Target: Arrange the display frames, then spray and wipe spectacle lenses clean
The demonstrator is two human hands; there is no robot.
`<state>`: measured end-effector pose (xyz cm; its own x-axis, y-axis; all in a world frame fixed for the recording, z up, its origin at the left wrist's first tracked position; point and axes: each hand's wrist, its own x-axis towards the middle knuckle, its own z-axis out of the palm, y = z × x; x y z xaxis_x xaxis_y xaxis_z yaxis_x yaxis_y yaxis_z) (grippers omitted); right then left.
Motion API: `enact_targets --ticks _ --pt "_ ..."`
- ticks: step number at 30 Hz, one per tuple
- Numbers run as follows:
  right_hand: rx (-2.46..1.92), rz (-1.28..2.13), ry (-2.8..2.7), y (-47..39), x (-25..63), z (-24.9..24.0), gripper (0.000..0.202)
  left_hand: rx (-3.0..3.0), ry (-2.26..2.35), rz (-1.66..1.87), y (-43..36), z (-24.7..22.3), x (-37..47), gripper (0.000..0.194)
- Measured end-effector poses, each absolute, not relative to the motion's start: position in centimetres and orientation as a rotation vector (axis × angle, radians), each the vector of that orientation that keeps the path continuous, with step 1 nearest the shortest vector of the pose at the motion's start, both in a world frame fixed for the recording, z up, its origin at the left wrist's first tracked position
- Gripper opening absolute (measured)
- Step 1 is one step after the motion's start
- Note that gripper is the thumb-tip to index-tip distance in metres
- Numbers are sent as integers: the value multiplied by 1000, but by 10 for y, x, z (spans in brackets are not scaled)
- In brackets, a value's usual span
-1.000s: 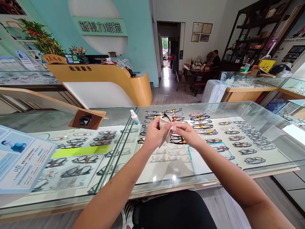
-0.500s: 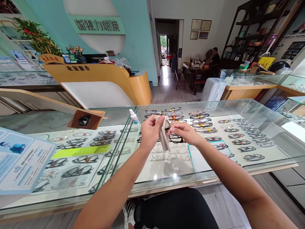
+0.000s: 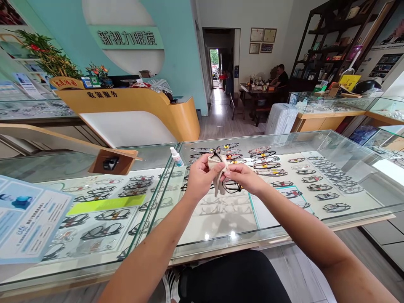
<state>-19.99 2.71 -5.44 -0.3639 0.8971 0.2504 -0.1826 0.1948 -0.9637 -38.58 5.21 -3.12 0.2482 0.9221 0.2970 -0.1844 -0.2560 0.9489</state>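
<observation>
Over the glass counter, my left hand (image 3: 201,176) is closed on a beige cloth (image 3: 218,185) that hangs down in folds. Dark-framed eyeglasses (image 3: 216,155) poke out of the top of the cloth, and most of them is hidden by it. My right hand (image 3: 242,175) pinches the cloth from the other side, thumb and fingers pressed together near my left thumb. Behind my left hand, a white spray bottle (image 3: 176,157) stands upright on the glass.
Rows of eyeglasses (image 3: 272,171) lie inside the glass display counter (image 3: 227,235). At the left are a wooden stand (image 3: 104,162) and a blue printed sign (image 3: 31,223). A wrapped suitcase (image 3: 280,119) stands beyond the counter. A person (image 3: 282,78) sits at a far table.
My right hand has moved from the eyeglasses' edge onto the cloth, close to my left thumb. The cloth is now bunched around the eyeglasses, and the frame has turned upward.
</observation>
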Motion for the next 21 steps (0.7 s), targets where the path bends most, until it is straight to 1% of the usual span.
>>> enact_targets --ticks 5,8,11,14,18,21 --pt "-684 1379 -1574 20 -203 -46 53 1455 749 1352 50 -32 -387 65" --pt "-704 1325 -1568 19 -198 -40 51 1498 708 1301 54 -27 -391 68" --pt "-714 1293 -1519 21 -192 -37 49 1505 635 1194 57 -21 -395 64" --pt "-709 1313 -1466 23 -192 -40 50 1508 577 1133 53 -19 -394 65" --pt "-688 1367 -1516 20 -202 -49 54 1498 650 1219 44 -23 -388 61" --pt "-686 1378 -1563 17 -209 -49 55 1517 743 1365 43 -28 -387 63"
